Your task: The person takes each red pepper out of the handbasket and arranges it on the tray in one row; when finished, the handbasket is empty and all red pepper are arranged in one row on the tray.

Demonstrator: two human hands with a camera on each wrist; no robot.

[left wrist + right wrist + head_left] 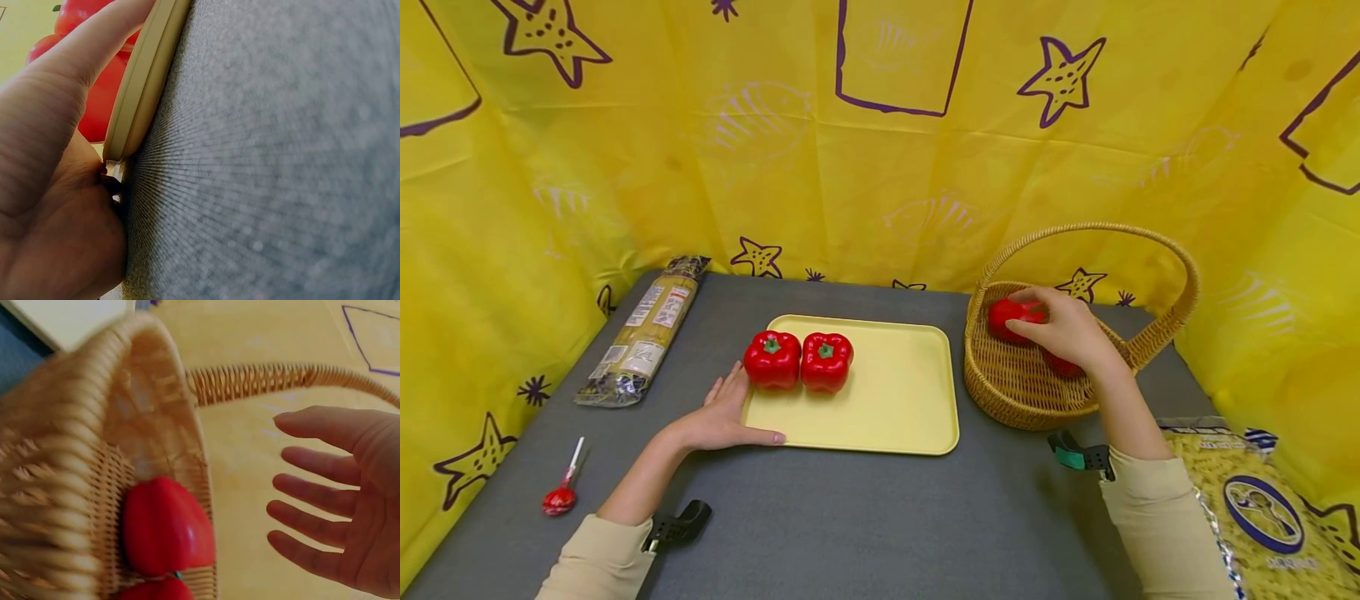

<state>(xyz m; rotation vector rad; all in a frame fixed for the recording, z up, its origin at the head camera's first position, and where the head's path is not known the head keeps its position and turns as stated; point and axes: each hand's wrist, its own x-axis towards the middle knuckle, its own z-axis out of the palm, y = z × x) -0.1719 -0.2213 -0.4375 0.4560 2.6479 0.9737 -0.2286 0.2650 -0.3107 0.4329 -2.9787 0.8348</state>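
Two red bell peppers with green stems, a left one [772,360] and a right one [827,363], stand side by side on the left part of a pale yellow tray [898,392]. My left hand [722,417] rests at the tray's front left corner, its thumb along the front rim and its fingers spread by the left side. On the right, my right hand [1063,325] is over a wicker basket [1011,392]. A red pepper [167,528] lies in the basket with another red pepper [156,590] beside it. In the right wrist view the fingers are straight and apart from both.
The basket's tall handle [1093,227] arches over it. A long pasta packet [647,333] lies at the back left, and a red lollipop [560,498] at the front left. At the right edge is a pasta bag [1255,508]. A yellow curtain [880,183] hangs behind the grey table [880,517].
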